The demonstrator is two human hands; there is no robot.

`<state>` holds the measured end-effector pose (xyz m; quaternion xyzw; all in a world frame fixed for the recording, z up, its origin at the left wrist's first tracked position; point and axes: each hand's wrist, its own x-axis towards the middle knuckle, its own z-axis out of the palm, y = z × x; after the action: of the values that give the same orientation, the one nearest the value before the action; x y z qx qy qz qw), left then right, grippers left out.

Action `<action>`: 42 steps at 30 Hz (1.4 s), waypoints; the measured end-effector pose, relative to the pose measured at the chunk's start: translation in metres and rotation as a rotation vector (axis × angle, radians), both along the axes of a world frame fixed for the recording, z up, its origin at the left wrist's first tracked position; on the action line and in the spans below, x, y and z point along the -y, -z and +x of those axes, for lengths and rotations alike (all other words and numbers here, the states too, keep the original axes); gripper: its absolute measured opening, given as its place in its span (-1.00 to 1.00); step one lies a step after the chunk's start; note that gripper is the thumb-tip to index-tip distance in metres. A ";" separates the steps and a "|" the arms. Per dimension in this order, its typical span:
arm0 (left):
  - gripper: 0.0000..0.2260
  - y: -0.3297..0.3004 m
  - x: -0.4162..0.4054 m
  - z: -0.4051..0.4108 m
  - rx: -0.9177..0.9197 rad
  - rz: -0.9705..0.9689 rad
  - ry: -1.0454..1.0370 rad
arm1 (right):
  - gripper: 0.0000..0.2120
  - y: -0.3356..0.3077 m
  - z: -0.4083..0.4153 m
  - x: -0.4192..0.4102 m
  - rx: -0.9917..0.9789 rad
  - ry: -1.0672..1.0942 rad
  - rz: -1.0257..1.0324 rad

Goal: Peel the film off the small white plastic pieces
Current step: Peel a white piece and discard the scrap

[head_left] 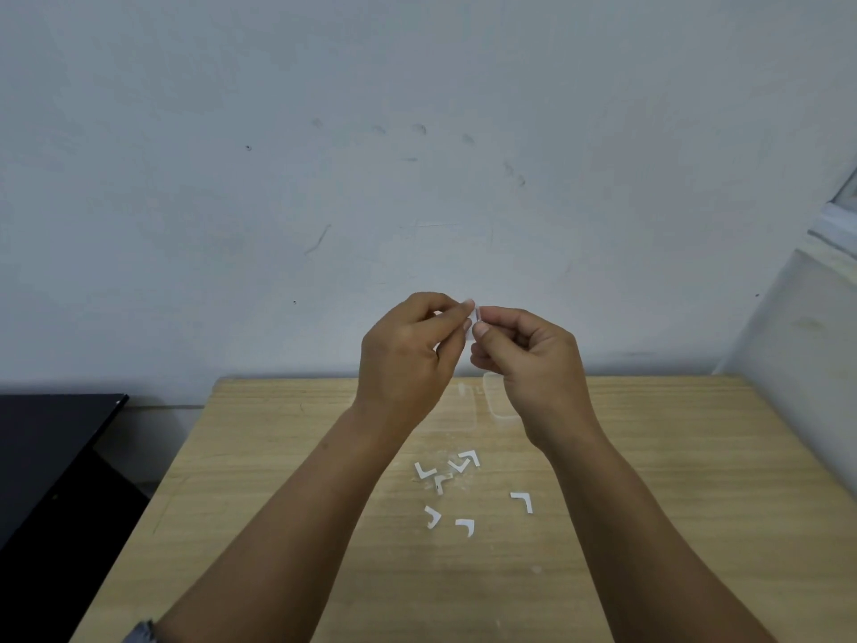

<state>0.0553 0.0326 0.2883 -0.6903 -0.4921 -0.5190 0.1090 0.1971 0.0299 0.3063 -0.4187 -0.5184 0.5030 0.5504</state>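
Both hands are raised above the far part of the wooden table [649, 457], in front of the wall. My left hand [408, 350] and my right hand [524, 355] meet fingertip to fingertip and pinch one small white plastic piece [474, 320] between them; most of it is hidden by the fingers. Whether film is lifting off it is too small to tell. Several white L-shaped pieces [447, 480] lie scattered on the table below the hands, with single ones at the right [523, 501] and nearer the front [465, 526].
A clear plastic strip or tray [498, 401] lies on the table behind my right wrist. A black surface [51, 438] stands left of the table. The pale wall runs close behind the table, and a white panel [797, 327] leans at the right.
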 end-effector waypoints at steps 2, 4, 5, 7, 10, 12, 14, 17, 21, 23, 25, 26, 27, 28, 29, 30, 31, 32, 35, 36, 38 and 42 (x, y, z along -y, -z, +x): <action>-0.88 0.001 0.000 0.000 0.001 0.046 -0.007 | -0.87 0.000 0.000 0.000 -0.002 0.000 -0.001; -0.90 0.000 0.000 0.001 0.032 0.051 -0.007 | -0.86 0.000 -0.001 0.001 -0.006 0.000 0.003; -0.91 0.000 0.000 0.001 0.054 0.041 -0.003 | -0.86 0.000 -0.001 0.001 -0.010 0.000 0.005; -0.93 -0.003 0.001 0.001 0.087 0.001 0.019 | -0.85 0.000 0.000 0.001 -0.017 -0.003 0.004; -0.95 -0.009 0.003 0.001 0.113 -0.090 0.052 | -0.86 -0.001 0.001 0.000 -0.012 -0.014 0.004; -0.97 -0.011 0.002 0.001 0.123 -0.134 0.063 | -0.87 -0.001 0.001 0.001 -0.012 -0.020 0.007; -0.99 -0.011 0.002 0.001 0.127 -0.163 0.074 | -0.86 -0.001 0.001 0.002 -0.004 -0.026 0.012; -0.95 -0.011 0.002 0.002 0.155 -0.209 0.071 | -0.84 0.000 0.001 0.001 0.010 -0.032 0.011; -0.86 -0.011 0.003 0.003 0.165 -0.246 0.084 | -0.85 0.002 0.001 -0.001 0.013 -0.030 0.003; -0.84 -0.010 0.003 0.003 0.159 -0.257 0.103 | -0.86 0.004 0.001 -0.003 -0.022 -0.020 -0.027; -0.87 -0.009 0.004 0.003 0.161 -0.267 0.129 | -0.87 0.006 0.001 -0.005 -0.091 -0.017 -0.078; -0.90 -0.008 0.004 0.002 0.163 -0.273 0.141 | -0.87 0.007 0.001 -0.006 -0.126 -0.014 -0.100; -0.91 -0.007 0.005 0.002 0.165 -0.280 0.150 | -0.87 0.007 0.001 -0.007 -0.152 -0.013 -0.115; -0.92 -0.007 0.005 0.002 0.168 -0.285 0.157 | -0.87 0.008 0.002 -0.008 -0.167 -0.015 -0.124; -0.93 -0.006 0.005 0.002 0.174 -0.287 0.161 | -0.87 0.008 0.002 -0.009 -0.181 -0.024 -0.133; -0.93 -0.005 0.005 0.002 0.186 -0.290 0.165 | -0.88 0.008 0.003 -0.009 -0.201 -0.034 -0.148; -0.92 -0.004 0.006 0.003 0.201 -0.294 0.172 | -0.88 0.009 0.003 -0.010 -0.231 -0.044 -0.169; -0.92 -0.003 0.006 0.003 0.216 -0.300 0.179 | -0.88 0.010 0.003 -0.011 -0.259 -0.050 -0.191; -0.91 0.001 0.007 0.004 0.245 -0.342 0.199 | -0.87 0.013 0.004 -0.014 -0.287 -0.043 -0.242; -0.91 0.003 0.008 0.005 0.256 -0.360 0.209 | -0.87 0.015 0.004 -0.015 -0.284 -0.041 -0.256; -0.93 0.008 0.010 0.006 0.280 -0.394 0.224 | -0.87 0.019 0.004 -0.017 -0.275 -0.037 -0.290; -0.95 0.019 0.015 0.009 0.386 -0.473 0.249 | -0.88 0.030 0.004 -0.020 -0.256 -0.022 -0.346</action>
<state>0.0642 0.0177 0.2690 -0.6402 -0.5224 -0.5209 -0.2140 0.2007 0.0498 0.2765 -0.4340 -0.3546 0.6396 0.5261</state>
